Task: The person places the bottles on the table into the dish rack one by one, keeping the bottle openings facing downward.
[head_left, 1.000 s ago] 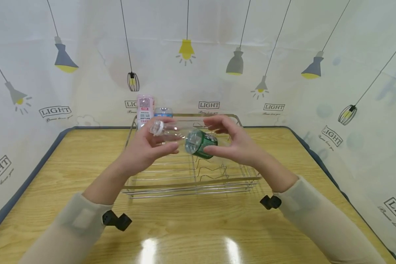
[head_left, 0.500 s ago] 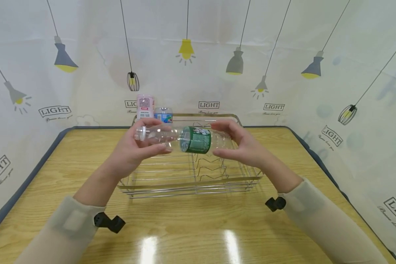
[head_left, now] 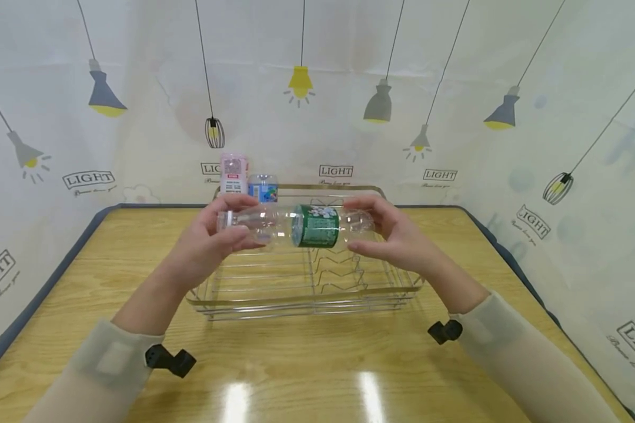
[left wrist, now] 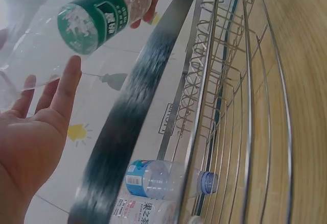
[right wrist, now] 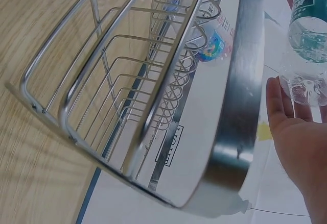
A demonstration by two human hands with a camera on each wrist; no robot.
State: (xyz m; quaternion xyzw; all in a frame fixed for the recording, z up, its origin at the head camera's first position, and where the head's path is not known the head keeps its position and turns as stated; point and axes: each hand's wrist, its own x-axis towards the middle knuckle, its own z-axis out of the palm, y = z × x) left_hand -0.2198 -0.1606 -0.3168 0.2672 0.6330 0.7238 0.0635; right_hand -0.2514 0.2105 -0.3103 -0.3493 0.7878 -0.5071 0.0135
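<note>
A clear plastic bottle [head_left: 320, 226] with a green label lies sideways in the air over the wire dish rack [head_left: 275, 301]. Its white-ringed neck points left; whether a cap is on it, I cannot tell. My left hand [head_left: 201, 244] holds the neck end, thumb in front and fingers behind. Around the base end, my right hand [head_left: 399, 235] grips with thumb below and fingers above. From the left wrist, the bottle's green label [left wrist: 94, 22] faces the camera beyond the left hand [left wrist: 36, 137]. The right wrist view has the right hand [right wrist: 301, 142] at the ridged base.
At the rack's back left corner, a blue-labelled bottle [head_left: 264, 191] and a pink-labelled bottle [head_left: 234, 175] stand upside down. The rack's flat metal rim [left wrist: 127, 106] runs below both hands. Wooden table [head_left: 296, 358] surrounds it, with a printed curtain [head_left: 338, 129] behind.
The bottle has turned from tilted, base toward the camera, to level and crosswise. Its neck moved left with my left hand, and my right hand shifted slightly right at the base.
</note>
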